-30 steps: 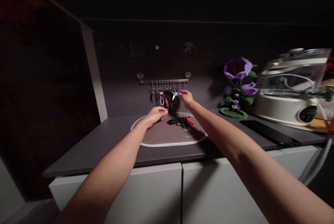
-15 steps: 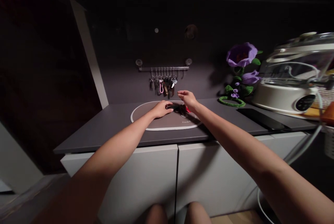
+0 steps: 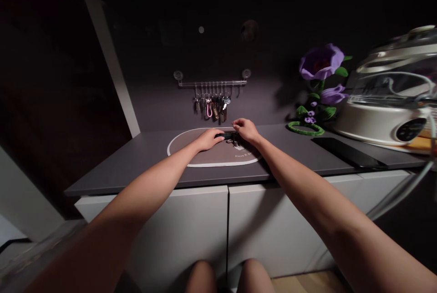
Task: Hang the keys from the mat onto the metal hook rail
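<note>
The left hand (image 3: 208, 139) is reaching over the oval mat (image 3: 208, 159) on the dark desk (image 3: 126, 165), its fingers and thumb closing around the left end of a black key fob (image 3: 225, 135). The fob is lying with a bunch of keys (image 3: 233, 142) toward the mat's right half, the keys bunching between the 2 hands. The right hand (image 3: 246, 130) is hovering at the bunch's upper right, its fingers bending and leaving only a small gap at the tips; whether they are gripping anything, I cannot tell. Behind the hands, a clear hook rail (image 3: 211, 84) is hanging on the wall between 2 suction cups (image 3: 178, 75), and several keys are dangling from its left and middle hooks, a pink loop (image 3: 209, 109) showing among them. To the right, a purple flower ornament (image 3: 321, 63) is standing on a green ring base (image 3: 305, 129), a flat black device (image 3: 350, 151) is lying in front of it, and a white appliance (image 3: 368, 124) with a clear upper part is sitting farther right. White cabinet doors (image 3: 191, 229) are facing the person's knees (image 3: 200, 277) below.
</note>
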Demonstrator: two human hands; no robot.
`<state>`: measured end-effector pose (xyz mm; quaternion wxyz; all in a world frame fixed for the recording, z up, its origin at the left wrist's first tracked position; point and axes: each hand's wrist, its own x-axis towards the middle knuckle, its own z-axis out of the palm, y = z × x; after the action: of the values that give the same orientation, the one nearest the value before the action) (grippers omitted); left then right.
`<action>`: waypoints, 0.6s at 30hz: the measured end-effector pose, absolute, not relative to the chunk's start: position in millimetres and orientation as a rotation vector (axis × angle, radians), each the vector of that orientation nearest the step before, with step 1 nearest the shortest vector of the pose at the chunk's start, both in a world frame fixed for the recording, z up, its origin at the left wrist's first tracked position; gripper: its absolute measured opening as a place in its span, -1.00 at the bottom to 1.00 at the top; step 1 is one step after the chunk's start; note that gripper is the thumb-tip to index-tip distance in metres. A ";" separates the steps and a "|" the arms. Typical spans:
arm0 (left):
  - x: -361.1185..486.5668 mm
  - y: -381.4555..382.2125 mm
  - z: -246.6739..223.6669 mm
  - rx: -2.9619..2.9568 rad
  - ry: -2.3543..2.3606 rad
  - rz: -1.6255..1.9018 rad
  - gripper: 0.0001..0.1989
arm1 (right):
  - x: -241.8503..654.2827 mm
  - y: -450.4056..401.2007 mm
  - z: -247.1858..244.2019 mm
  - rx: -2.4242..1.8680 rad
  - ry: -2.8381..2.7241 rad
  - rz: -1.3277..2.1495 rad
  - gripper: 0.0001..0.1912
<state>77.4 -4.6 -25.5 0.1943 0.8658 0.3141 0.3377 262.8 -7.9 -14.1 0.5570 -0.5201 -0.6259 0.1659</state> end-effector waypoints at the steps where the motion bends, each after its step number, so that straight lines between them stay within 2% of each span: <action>1: 77.5 -5.1 -24.5 2.399 0.892 0.966 -0.75 | 262.3 -7.8 -14.8 -1.235 -1.485 0.390 -0.89; 14: 79.0 -1.4 -20.7 1.817 0.894 1.280 -0.89 | 254.0 -14.0 -14.9 -1.224 -1.479 0.509 -0.94; 18: 74.6 -2.3 -13.3 1.769 0.935 1.340 -0.87 | 252.6 -13.9 -17.2 -1.236 -1.560 0.476 -0.98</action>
<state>74.6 -2.3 -13.3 0.3584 0.6857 0.3626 0.5196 252.6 -13.9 -17.2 0.5206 -0.5158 -0.6508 0.1986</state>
